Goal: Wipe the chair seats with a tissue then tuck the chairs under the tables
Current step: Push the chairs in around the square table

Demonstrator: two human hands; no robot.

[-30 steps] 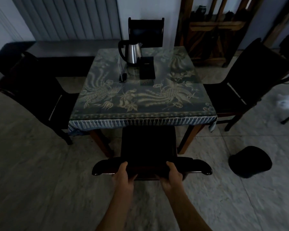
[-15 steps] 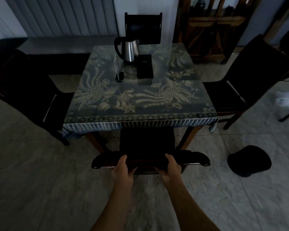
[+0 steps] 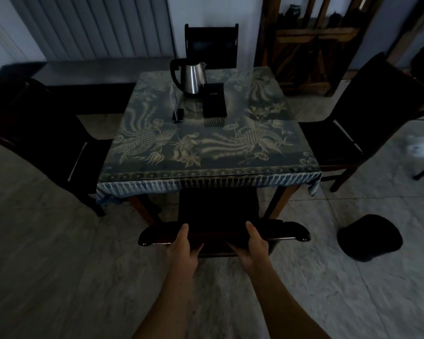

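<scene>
A dark wooden chair (image 3: 291,232) stands in front of me, its seat mostly under the near edge of the table (image 3: 206,174). My left hand (image 3: 182,245) and my right hand (image 3: 253,244) both grip the chair's curved top rail, thumbs on top and fingers curled under. The table carries a patterned blue cloth with a fringe. No tissue shows in either hand.
Dark chairs stand at the left (image 3: 42,140), at the right (image 3: 367,123) and at the far side (image 3: 211,45). A steel kettle (image 3: 194,78), a black box (image 3: 214,100) and a small stand sit on the table. A black round bin (image 3: 368,237) lies right; something white (image 3: 422,146) beyond it.
The chair has slid a little further under the table with both hands still gripping its top rail, and the view has moved slightly closer.
</scene>
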